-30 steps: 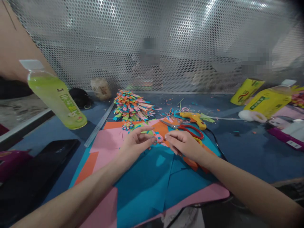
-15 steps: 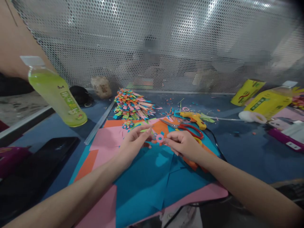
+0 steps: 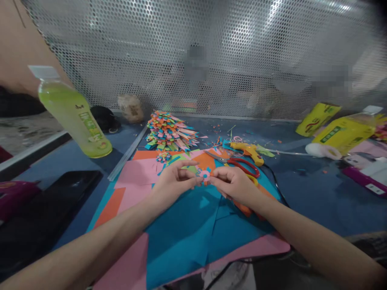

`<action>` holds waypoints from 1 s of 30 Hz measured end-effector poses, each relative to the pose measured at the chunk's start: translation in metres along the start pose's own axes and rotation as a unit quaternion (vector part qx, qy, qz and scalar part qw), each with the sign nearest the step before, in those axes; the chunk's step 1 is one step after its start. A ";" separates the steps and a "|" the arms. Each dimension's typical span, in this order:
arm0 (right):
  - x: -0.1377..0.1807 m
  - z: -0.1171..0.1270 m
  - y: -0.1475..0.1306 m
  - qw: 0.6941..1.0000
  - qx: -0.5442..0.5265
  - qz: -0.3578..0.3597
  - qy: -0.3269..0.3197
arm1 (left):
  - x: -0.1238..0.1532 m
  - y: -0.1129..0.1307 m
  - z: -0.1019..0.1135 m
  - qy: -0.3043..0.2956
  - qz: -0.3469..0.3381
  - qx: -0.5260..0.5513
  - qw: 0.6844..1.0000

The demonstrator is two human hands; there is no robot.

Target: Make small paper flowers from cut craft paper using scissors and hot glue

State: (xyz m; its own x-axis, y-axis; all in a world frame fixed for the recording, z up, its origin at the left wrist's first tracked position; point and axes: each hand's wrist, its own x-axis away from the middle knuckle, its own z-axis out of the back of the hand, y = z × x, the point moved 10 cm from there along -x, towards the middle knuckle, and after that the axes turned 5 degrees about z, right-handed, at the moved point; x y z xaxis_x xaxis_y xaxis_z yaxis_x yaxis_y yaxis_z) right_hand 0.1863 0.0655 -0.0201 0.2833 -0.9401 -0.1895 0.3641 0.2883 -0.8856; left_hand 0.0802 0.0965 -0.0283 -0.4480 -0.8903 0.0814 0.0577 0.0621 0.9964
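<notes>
A small paper flower (image 3: 205, 175), pink with a blue centre and orange below, is pinched between my two hands above a blue paper sheet (image 3: 181, 233). My left hand (image 3: 178, 177) has thumb and finger at the flower's left edge. On its right edge are the fingertips of my right hand (image 3: 231, 181). Red-handled scissors (image 3: 243, 164) lie just beyond the right hand, blades pointing left. Another little paper flower (image 3: 163, 157) rests behind the left hand, in front of a cone-shaped pile of folded colourful paper strips (image 3: 169, 131).
A yellow glue gun (image 3: 248, 151) lies past the scissors among paper scraps. Glue sticks (image 3: 128, 153) lie at left, near a green drink bottle (image 3: 77, 114) and a black phone (image 3: 60, 209). A yellow bottle (image 3: 344, 131) stands at right. A perforated metal panel (image 3: 163, 48) closes the back.
My left thumb and finger have come in to the flower's left edge, where they were slightly apart from it before. The flower has turned a little, showing orange underneath.
</notes>
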 end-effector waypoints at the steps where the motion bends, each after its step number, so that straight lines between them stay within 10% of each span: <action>1: 0.000 0.000 0.000 1.000 0.001 0.001 -0.001 | 0.000 -0.001 0.000 0.000 0.002 -0.004 1.000; 30: -0.003 0.004 0.012 0.997 -0.063 -0.033 0.014 | -0.002 0.002 0.001 -0.002 -0.006 0.012 1.000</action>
State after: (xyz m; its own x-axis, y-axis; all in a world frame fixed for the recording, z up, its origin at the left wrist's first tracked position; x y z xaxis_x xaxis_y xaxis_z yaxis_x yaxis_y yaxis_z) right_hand 0.1933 0.0721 -0.0282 0.2370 -0.9615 -0.1389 0.2667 0.2019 -0.9424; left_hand 0.0810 0.0990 -0.0263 -0.4529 -0.8888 0.0703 0.0306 0.0633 0.9975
